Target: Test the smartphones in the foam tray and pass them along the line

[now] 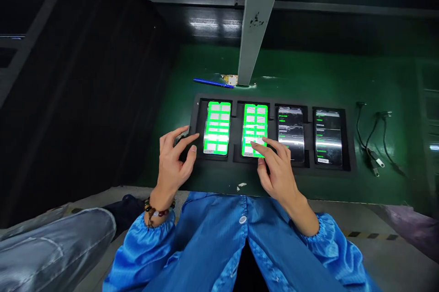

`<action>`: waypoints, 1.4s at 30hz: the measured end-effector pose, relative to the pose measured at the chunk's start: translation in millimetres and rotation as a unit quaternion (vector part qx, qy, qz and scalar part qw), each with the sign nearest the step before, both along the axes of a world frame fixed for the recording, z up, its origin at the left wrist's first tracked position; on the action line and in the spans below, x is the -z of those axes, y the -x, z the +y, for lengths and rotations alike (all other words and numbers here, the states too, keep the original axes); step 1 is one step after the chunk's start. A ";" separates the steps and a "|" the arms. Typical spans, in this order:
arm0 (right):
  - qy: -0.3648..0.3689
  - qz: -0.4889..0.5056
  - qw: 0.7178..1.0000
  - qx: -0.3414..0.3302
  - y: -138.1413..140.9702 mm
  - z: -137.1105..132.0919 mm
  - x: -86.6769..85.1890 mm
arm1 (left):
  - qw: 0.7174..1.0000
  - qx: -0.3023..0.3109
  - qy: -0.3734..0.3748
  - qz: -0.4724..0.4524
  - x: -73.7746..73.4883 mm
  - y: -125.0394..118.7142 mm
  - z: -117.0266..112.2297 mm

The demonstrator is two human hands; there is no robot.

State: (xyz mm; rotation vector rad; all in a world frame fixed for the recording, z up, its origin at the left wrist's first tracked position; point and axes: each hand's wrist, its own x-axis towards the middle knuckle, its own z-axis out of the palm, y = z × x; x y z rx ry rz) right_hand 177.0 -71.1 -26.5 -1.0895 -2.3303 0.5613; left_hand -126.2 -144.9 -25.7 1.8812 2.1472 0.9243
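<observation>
A black foam tray (236, 164) on the green bench holds several smartphones in a row of slots. The leftmost phone (218, 128) and the second phone (255, 123) glow with green-and-white grids. Dark screens with lines of green and white text show on the third phone (291, 130) and the rightmost phone (328, 136). My right hand (277, 168) is over the lower part of the second phone, fingers apart, a fingertip at its screen. Fingers spread and holding nothing, my left hand (174, 157) rests by the tray's left edge, beside the leftmost phone.
Behind the tray, a blue pen (213, 83) lies near the foot of a grey metal post (259, 22). Short black cables (372, 141) with metal plugs lie to the right. A black partition (85, 77) stands at left. Another person's leg (58, 251) shows at lower left.
</observation>
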 end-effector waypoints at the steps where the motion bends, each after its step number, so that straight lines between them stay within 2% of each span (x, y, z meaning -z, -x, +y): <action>1: 0.001 0.004 1.000 -0.016 4.1 1.4 0.1 | 1.000 0.016 -0.006 -0.002 1.2 3.8 -2.2; 5: 0.000 0.022 0.999 -0.037 12.3 6.5 -0.6 | 0.995 0.093 -0.026 0.013 6.0 7.7 -8.6; 8: -0.009 0.033 0.999 -0.002 -5.3 13.8 -1.5 | 0.997 0.079 -0.026 0.010 8.7 7.4 -10.3; 10: -0.021 0.047 0.997 0.059 -34.1 24.5 0.0 | 0.999 0.030 -0.007 -0.011 10.1 9.9 -7.1; 12: -0.038 0.055 0.985 0.162 -74.7 41.6 4.8 | 0.998 -0.014 0.029 -0.058 12.0 14.1 2.4; 15: -0.050 0.063 0.930 0.359 -141.0 74.1 17.4 | 0.985 -0.028 0.076 -0.150 16.3 19.0 29.9; 17: 0.001 0.073 0.917 0.392 -174.8 92.2 25.8 | 0.981 -0.029 0.085 -0.172 19.1 18.7 51.9; 19: 0.050 0.084 0.925 0.367 -193.5 100.2 31.5 | 0.985 -0.038 0.079 -0.151 20.8 16.6 68.4; 21: 0.090 0.111 0.932 0.332 -197.9 94.5 33.7 | 0.989 -0.043 0.073 -0.119 20.9 15.2 73.7; 24: 0.100 0.154 0.933 0.310 -187.8 65.0 31.0 | 0.994 -0.041 0.048 -0.090 19.7 18.2 60.6; 27: 0.043 0.169 0.941 0.291 -172.2 32.6 23.3 | 0.998 -0.035 -0.021 -0.058 18.2 24.8 41.0; 29: 0.026 0.128 0.957 0.258 -164.8 22.1 17.5 | 0.999 -0.007 -0.032 -0.027 16.9 28.5 35.3; 31: 0.039 0.060 0.969 0.235 -161.3 22.2 13.0 | 1.000 0.019 -0.009 0.002 14.8 29.9 37.2; 35: 0.050 -0.019 0.967 0.248 -157.1 33.8 7.5 | 0.997 0.015 0.032 0.067 5.8 19.6 48.8; 37: 0.037 -0.027 0.975 0.215 -149.4 36.8 4.4 | 0.994 0.067 0.030 0.078 -0.1 5.2 53.7; 40: 0.045 -0.036 0.996 0.063 -129.5 39.9 0.1 | 0.973 0.215 0.047 0.063 -6.3 -21.7 62.2; 42: 0.053 -0.046 0.998 0.002 -117.8 44.5 -0.9 | 0.961 0.260 0.070 0.066 -8.7 -36.3 69.9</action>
